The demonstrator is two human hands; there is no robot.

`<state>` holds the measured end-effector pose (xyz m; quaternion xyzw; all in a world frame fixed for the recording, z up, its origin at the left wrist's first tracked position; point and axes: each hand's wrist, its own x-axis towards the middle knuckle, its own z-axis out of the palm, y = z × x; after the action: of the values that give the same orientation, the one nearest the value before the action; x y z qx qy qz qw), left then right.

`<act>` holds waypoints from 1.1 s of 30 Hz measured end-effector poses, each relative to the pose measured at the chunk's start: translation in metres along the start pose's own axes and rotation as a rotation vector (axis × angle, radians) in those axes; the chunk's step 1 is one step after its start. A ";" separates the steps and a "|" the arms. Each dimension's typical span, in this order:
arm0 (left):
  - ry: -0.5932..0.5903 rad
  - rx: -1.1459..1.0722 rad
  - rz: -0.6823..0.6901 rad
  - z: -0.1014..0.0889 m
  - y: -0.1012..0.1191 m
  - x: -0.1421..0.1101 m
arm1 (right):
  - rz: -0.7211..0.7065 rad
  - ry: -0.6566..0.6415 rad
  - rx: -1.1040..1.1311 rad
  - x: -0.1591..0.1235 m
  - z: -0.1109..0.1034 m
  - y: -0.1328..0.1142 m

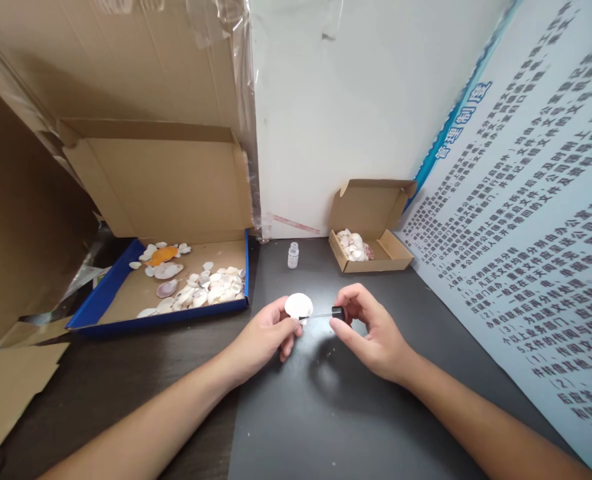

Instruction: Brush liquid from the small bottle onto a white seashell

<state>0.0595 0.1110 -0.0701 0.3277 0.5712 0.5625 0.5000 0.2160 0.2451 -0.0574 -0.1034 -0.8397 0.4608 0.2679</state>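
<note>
Between the thumb and fingers of my left hand [272, 328] is a white shell [299, 305], raised above the dark table. My right hand [369, 327] pinches the black cap of a thin brush applicator [338, 313]. Its slender stem points left, and the dark tip is at the lower edge of the shell; whether it touches is hard to make out. Beyond both hands, a small clear bottle [293, 256] with a pale label stands upright, no cap visible on it.
At left lies an open blue-edged cardboard box [161, 327] holding many shells [211, 288] and an orange shell [165, 255]. A smaller open carton [379, 265] with shells [353, 245] stands at back right. A white panel [296, 133] and a printed board [526, 220] bound the table.
</note>
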 end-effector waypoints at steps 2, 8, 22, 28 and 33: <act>0.001 -0.001 0.000 0.000 0.000 0.000 | 0.030 0.024 -0.045 0.001 0.000 0.000; 0.002 -0.002 -0.013 0.000 0.000 0.000 | -0.006 0.048 -0.024 0.000 -0.001 -0.001; -0.021 0.017 -0.006 0.000 0.001 0.000 | 0.027 0.092 -0.077 -0.001 -0.002 -0.002; -0.017 0.022 -0.009 0.000 0.002 -0.001 | 0.010 0.071 -0.088 0.000 -0.002 -0.001; -0.018 0.027 -0.015 0.000 0.001 -0.001 | -0.004 0.112 -0.059 0.000 -0.002 -0.001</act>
<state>0.0593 0.1098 -0.0685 0.3350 0.5766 0.5481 0.5048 0.2174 0.2457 -0.0556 -0.1352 -0.8370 0.4286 0.3122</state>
